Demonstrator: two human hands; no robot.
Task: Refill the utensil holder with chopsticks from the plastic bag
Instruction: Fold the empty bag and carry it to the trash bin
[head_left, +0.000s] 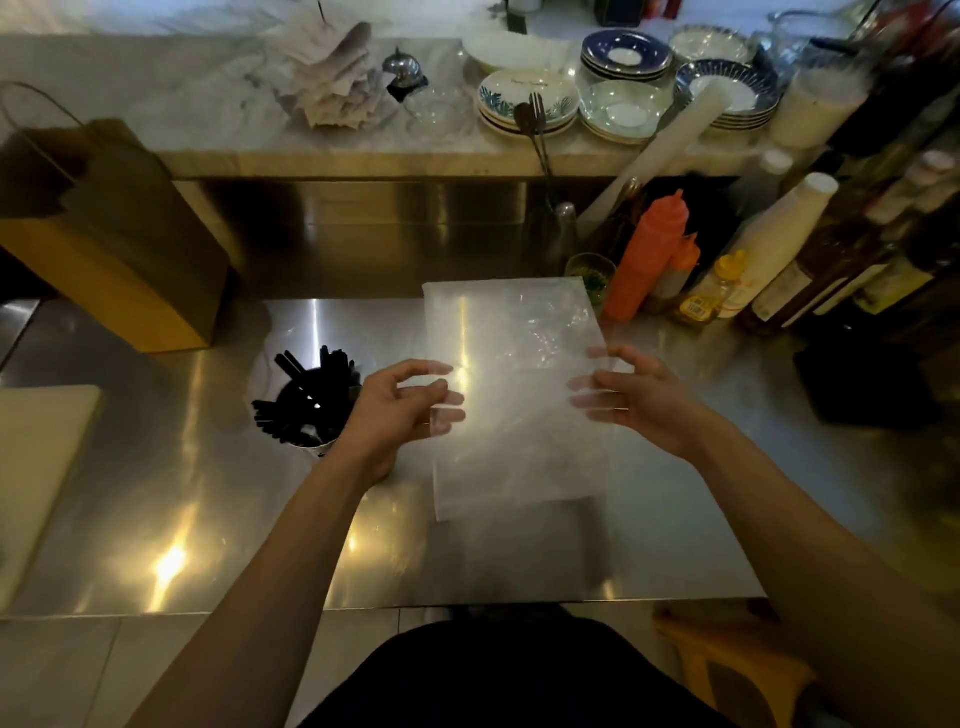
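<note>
A clear plastic bag (519, 374) hangs flat above the steel counter between my two hands, and it looks empty. My left hand (395, 410) is at the bag's left edge. Its curled fingers and thumb show through the plastic and pinch that edge. My right hand (639, 400) is at the right edge, its fingers spread and nearly straight under the plastic. The utensil holder (311, 444), a round cup with several black chopsticks (306, 389) standing in it, sits on the counter just left of my left hand.
A brown paper bag (114, 234) stands at the back left, and a pale board (36, 467) lies at the left edge. Sauce bottles (649, 260) and tall bottles crowd the right side. Stacked plates (530, 104) and a bell sit on the raised marble shelf behind.
</note>
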